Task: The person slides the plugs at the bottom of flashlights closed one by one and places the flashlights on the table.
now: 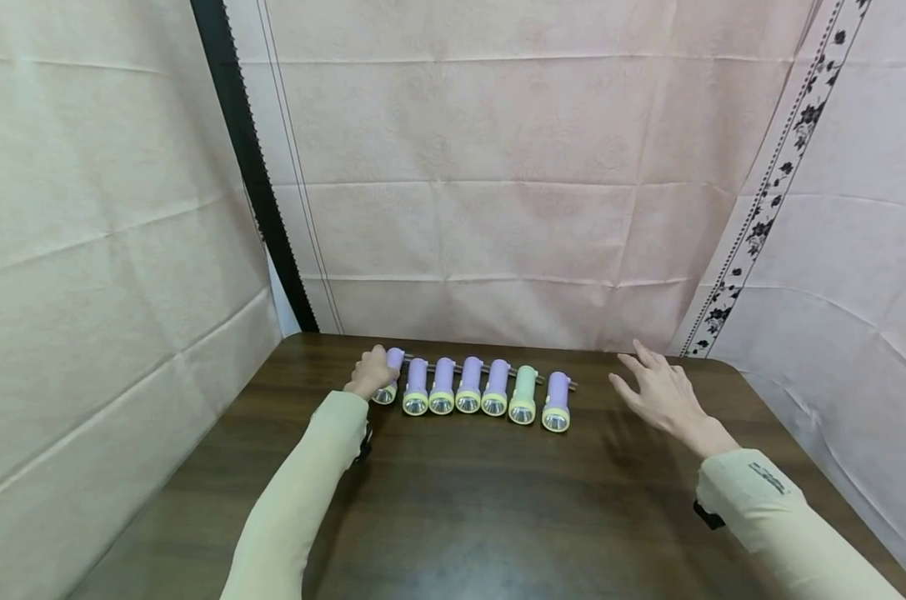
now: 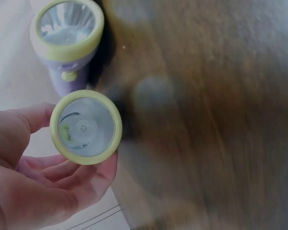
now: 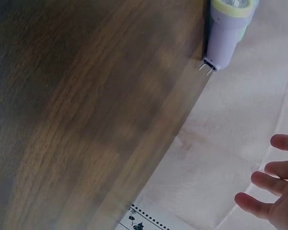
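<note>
My left hand [image 1: 370, 372] grips the purple flashlight [image 2: 86, 127] at the left end of a row, thumb on one side and fingers curled round the other. Its yellow-rimmed lens faces the left wrist camera. Beside it stands another purple flashlight [image 1: 416, 387], and several more continue rightward. One flashlight in the row is green [image 1: 523, 393]. At the right end lies a purple flashlight [image 1: 557, 402] whose two metal prongs [image 3: 206, 67] stick out in the right wrist view. Right of it, my right hand [image 1: 663, 393] is held with its fingers spread, holding nothing.
The row lies near the back edge of a dark brown wooden table [image 1: 453, 500]. Pale creased cloth [image 1: 468, 225] hangs behind the table and along both sides. A black strip [image 1: 250, 158] and a flower-patterned border [image 1: 768, 200] run down the cloth.
</note>
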### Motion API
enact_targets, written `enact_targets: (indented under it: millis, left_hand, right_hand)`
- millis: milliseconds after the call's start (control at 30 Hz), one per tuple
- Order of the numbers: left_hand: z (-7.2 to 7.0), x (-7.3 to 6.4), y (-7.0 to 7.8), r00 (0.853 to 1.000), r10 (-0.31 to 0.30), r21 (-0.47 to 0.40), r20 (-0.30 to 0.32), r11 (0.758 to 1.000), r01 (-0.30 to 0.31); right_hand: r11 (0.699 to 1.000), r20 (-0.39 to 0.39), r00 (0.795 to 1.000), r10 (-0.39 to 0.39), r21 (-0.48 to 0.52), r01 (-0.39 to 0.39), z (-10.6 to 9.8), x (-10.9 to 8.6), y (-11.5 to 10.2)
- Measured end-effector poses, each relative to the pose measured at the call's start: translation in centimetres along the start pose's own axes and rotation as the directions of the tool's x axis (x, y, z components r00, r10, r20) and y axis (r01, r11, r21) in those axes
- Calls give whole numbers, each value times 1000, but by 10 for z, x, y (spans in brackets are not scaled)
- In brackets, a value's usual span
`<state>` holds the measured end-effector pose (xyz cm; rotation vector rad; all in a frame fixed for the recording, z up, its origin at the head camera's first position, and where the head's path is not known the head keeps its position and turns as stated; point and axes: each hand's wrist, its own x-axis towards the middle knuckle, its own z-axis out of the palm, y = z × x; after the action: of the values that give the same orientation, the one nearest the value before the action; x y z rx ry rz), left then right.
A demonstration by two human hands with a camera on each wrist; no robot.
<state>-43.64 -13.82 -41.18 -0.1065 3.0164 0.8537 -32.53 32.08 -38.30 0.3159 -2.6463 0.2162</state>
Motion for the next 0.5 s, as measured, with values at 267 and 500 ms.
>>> enact_targets:
  millis: [267, 500]
  left_hand:
    - [-18, -10, -10, 999, 32, -5, -31, 999, -32]
    - [-20, -20, -11, 995, 87, -2, -44, 996, -88]
  right_hand:
    - [1000, 4, 1000, -23, 2, 23, 4, 4, -6]
    - [999, 25, 999, -31, 16, 30, 7, 5, -11]
